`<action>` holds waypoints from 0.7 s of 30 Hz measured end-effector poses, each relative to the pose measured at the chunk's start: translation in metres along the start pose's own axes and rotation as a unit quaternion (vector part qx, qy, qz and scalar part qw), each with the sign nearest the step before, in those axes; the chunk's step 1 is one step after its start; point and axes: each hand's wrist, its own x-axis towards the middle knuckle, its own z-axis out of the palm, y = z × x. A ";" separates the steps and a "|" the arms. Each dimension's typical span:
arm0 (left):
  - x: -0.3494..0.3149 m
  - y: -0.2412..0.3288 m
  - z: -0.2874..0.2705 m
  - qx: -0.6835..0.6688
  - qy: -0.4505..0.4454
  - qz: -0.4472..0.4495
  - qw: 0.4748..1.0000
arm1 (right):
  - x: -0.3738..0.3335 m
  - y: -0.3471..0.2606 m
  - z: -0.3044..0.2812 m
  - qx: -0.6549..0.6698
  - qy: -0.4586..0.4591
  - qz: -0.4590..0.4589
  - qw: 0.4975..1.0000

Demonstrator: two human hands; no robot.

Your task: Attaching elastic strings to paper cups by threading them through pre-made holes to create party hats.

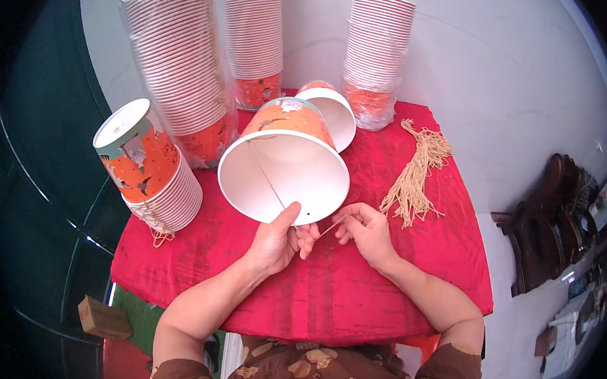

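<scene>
A large orange paper bucket [296,173] lies tilted in front of me, its white open mouth toward me. A thin tan cord [265,172] runs across the mouth from the upper left rim down to my hands. My left hand [282,239] pinches the lower rim and the cord, thumb on the rim, fingers below it. Beside it on the right, my right hand [366,233] holds the cord's free end between closed fingertips. A small dark hole shows in the wall near the lower rim, between my hands.
A bundle of tan cords [418,171] lies at the right on the red tablecloth [415,266]. Stacked buckets [161,189] stand at the left, with cord hanging down. Tall plastic-wrapped bucket stacks [176,66] rise at the back. Another bucket [337,117] lies behind mine.
</scene>
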 end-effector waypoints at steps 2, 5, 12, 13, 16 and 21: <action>0.000 -0.004 0.000 0.010 -0.007 -0.004 1.000 | 0.002 -0.007 0.001 0.087 0.034 0.016 0.996; 0.001 -0.010 -0.001 0.031 -0.003 -0.017 0.999 | 0.010 -0.007 -0.007 0.217 0.058 0.055 0.973; 0.003 -0.014 -0.004 0.046 -0.024 -0.028 0.998 | 0.017 0.003 -0.018 0.272 0.055 0.060 0.959; 0.003 -0.014 -0.003 0.028 -0.007 -0.013 0.999 | 0.016 0.002 -0.017 0.273 0.055 0.061 0.959; 0.005 -0.011 -0.007 0.007 0.009 0.027 1.000 | 0.010 -0.007 -0.012 0.273 0.001 0.059 0.960; 0.008 -0.007 -0.012 0.001 0.034 0.070 0.997 | 0.005 -0.012 -0.007 0.234 -0.058 0.044 0.969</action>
